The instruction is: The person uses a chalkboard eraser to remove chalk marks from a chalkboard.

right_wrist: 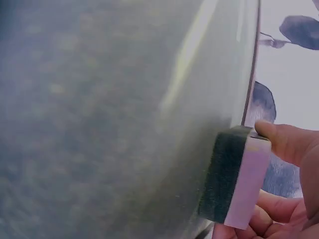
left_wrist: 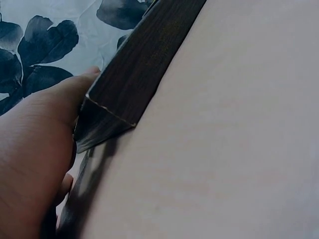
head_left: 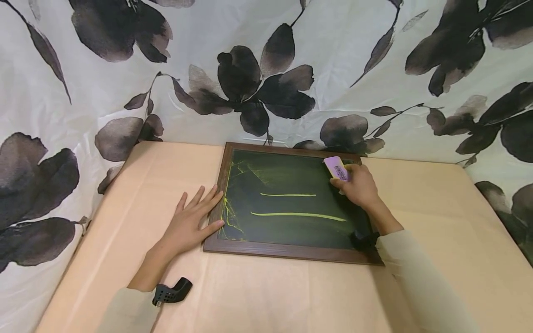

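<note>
While the eraser (head_left: 336,168) was gripped by the right hand (head_left: 358,187), the chalkboard (head_left: 287,208) was steadied by the flat, relaxed left hand (head_left: 189,224); weak bracing could let it slide.

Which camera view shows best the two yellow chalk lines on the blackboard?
The head view: both yellow chalk lines lie in full on the blackboard, between the left hand and the right hand holding the eraser. The right wrist view shows only one blurred pale streak; the left wrist view shows only the frame.
</note>
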### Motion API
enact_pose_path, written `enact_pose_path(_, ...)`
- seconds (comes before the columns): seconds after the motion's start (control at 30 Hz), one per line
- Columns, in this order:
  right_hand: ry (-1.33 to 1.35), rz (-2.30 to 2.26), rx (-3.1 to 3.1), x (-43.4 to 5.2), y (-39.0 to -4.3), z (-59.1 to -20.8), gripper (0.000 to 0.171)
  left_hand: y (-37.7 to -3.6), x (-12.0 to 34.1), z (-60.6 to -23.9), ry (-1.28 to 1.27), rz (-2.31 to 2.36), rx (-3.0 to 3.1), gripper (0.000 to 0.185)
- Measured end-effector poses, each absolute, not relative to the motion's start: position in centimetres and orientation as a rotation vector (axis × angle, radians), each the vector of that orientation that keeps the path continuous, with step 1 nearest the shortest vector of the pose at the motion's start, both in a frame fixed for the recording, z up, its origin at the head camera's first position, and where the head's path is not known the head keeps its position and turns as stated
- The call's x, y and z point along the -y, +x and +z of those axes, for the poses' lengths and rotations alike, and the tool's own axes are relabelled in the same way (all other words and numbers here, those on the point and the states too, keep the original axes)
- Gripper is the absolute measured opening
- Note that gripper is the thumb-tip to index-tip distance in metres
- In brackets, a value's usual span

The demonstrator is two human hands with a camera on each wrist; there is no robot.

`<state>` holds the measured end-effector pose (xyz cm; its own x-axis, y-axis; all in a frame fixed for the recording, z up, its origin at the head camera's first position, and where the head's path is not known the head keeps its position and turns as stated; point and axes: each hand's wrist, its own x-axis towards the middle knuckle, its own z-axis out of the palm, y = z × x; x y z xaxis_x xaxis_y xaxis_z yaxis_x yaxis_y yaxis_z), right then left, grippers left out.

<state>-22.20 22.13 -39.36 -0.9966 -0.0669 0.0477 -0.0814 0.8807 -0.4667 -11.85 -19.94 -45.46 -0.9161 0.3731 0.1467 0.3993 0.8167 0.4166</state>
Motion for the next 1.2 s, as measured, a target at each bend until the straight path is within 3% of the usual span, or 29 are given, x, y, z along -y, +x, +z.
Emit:
enact_pose_path(0.63,0.214,0.816,3.074,-18.3,-23.8,-39.0,0.067,-12.1,20.2,-45.5,-0.628,-0.717,2.938,0.072)
enact_pose_path(1.2,0.278,0.803,3.138,-10.9,-24.8,-38.7,0.068,-12.2,20.1,-45.3,-0.619,-0.718,2.946,0.072)
